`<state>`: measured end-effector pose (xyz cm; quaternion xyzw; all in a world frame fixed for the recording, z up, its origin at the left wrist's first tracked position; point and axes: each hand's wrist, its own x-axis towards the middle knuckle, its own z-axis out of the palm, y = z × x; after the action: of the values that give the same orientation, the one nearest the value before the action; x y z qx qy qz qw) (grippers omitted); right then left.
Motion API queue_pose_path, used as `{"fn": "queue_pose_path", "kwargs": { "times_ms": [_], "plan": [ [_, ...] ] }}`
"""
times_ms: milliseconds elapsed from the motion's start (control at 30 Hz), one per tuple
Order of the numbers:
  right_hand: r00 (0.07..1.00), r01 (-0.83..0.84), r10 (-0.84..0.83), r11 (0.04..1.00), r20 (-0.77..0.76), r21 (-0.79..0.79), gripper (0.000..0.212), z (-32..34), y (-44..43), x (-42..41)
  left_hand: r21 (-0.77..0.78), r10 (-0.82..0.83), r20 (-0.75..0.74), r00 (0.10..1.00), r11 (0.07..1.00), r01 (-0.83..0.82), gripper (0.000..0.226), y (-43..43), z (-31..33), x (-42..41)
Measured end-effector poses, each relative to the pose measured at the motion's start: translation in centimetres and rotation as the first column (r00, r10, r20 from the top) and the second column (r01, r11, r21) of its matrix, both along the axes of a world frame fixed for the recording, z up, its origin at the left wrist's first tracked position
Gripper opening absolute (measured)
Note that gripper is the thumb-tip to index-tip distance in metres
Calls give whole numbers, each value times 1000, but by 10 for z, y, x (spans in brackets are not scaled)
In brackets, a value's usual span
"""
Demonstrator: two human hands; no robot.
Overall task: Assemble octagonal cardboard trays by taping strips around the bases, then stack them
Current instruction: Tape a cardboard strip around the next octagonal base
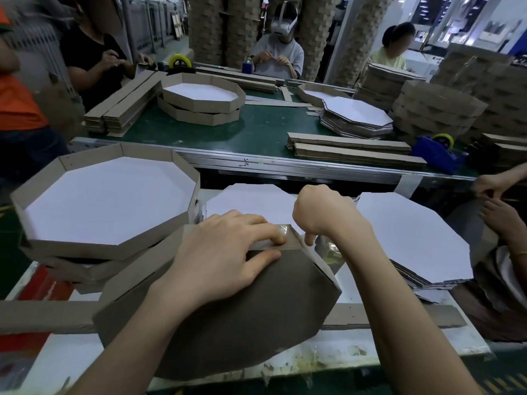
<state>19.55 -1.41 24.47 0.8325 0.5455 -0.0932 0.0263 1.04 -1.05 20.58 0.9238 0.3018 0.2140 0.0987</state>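
A brown octagonal tray [242, 315] stands tilted up toward me, its brown underside facing the camera. My left hand [219, 252] lies flat on it, fingers pressing clear tape [285, 230] at the top corner where the side strip meets the base. My right hand [322, 212] is curled just right of that corner, thumb pointing down onto the tray's edge; what it holds is hidden. A loose cardboard strip [42, 316] runs across the bench under the tray. Finished trays [105, 201] are stacked at the left.
Flat white octagonal bases [413, 235] are piled at the right, another [251, 201] behind the tray. Another person's hands [499, 201] work at the far right. Across the green conveyor [256, 129] sit more trays, strip bundles, a blue tape dispenser [436, 152] and seated workers.
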Motion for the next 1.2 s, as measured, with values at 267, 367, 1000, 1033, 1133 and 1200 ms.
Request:
{"fn": "queue_pose_path", "kwargs": {
  "times_ms": [267,367,1000,1033,1133,1200],
  "plan": [
    [987,-67,69,998,-142,20,23,2,-5,9,11,17,3,1000,1000,-17,27,1,-3,-3],
    [961,-71,99,991,-257,118,46,6,-8,27,-11,54,31,998,998,-54,26,8,-5,-14],
    [446,-44,185,982,-876,185,34,-15,-33,32,77,42,61,997,996,-47,30,-1,-3,-10],
    [440,-24,181,982,-880,189,34,-16,-34,33,61,41,62,997,997,-45,31,-1,-3,-10],
    [379,50,136,985,-915,168,37,-22,-35,34,10,59,83,995,998,-60,31,-1,-3,-12],
    [316,101,106,984,-943,145,38,-26,-34,33,14,82,93,992,996,-84,30,-2,-3,-12]
  ]
}}
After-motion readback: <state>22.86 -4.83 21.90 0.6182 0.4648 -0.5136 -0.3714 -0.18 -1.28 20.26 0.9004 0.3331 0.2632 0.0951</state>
